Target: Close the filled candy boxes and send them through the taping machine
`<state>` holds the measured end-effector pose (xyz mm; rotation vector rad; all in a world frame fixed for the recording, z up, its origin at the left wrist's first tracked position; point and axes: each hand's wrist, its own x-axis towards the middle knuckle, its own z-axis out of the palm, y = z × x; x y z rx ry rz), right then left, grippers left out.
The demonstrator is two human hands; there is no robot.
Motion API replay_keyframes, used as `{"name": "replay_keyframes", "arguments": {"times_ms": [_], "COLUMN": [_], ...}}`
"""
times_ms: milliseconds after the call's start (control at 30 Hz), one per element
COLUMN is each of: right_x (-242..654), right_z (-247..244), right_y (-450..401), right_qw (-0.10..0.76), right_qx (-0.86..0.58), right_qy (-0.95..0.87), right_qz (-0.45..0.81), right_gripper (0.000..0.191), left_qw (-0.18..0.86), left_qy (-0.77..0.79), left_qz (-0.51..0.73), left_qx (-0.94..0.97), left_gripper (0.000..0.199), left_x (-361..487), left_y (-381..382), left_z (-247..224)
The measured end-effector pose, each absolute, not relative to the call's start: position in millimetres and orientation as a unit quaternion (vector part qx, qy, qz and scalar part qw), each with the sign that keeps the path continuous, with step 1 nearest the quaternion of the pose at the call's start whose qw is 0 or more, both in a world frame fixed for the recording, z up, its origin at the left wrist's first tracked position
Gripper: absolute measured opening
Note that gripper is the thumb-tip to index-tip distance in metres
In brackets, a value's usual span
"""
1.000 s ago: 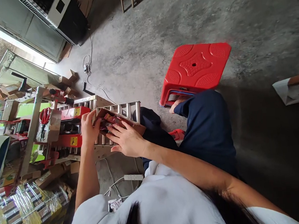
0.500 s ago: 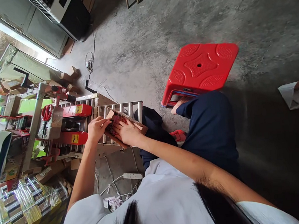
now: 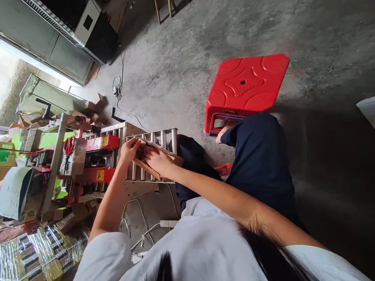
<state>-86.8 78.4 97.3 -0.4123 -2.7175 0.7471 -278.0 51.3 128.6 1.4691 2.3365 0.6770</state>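
A small cardboard box rests at an angle on the metal rollers of a conveyor. Dark reddish items, which I cannot name, show inside it around my fingers. My right hand lies flat over the contents, fingers stretched out and partly down in the box. At the far left end, my left hand has its fingers bent over the box's edge, thumb and fingertips closed on the cardboard. Part of that end is hidden behind the fingers.
The roller conveyor runs left into a machine with red side units. Red scissors hang on its frame. A red plastic stool stands by my knee. Film-wrapped cartons are at lower left; cables and a power strip lie below.
My left hand has shifted a little right and up along the box's end, its fingers closer over the edge. My right hand stays inside the box. The camera view has tilted slightly.
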Motion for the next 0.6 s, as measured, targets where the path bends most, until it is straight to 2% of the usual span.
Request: {"name": "replay_keyframes", "arguments": {"times_ms": [67,200,267,333,433,533,600], "right_x": [-81.1,-67.4,-64.5,-65.9,-73.1,-77.4,-73.5], "right_z": [95.2,92.1,95.6,101.9,109.4,110.0,110.0], "right_y": [77.3,74.6,74.1,75.4,81.9,89.8,91.9], "right_qw": [0.192,0.3,0.268,0.18,0.074,0.051,0.071], "right_qx": [-0.161,-0.165,-0.151,-0.15,-0.142,-0.106,-0.099], "right_qy": [-0.932,-0.9,-0.911,-0.931,-0.947,-0.95,-0.947], "right_qz": [0.261,0.269,0.276,0.28,0.28,0.288,0.298], "right_gripper": [0.035,0.036,0.034,0.034,0.032,0.022,0.026], "left_qw": [0.143,0.067,0.034,0.026,0.018,0.008,0.017], "left_qy": [0.804,0.785,0.774,0.769,0.788,0.833,0.863], "left_qz": [0.276,0.399,0.445,0.462,0.424,0.332,0.272], "left_qx": [0.507,0.469,0.449,0.441,0.446,0.443,0.426], "left_gripper": [0.033,0.022,0.02,0.018,0.015,0.019,0.02], "left_x": [-274.6,-264.4,-263.5,-265.8,-270.2,-270.0,-267.4], "left_y": [51.6,51.6,49.3,46.8,47.7,53.5,56.3], "left_z": [125.5,113.9,107.9,103.1,98.0,94.9,93.2]}}
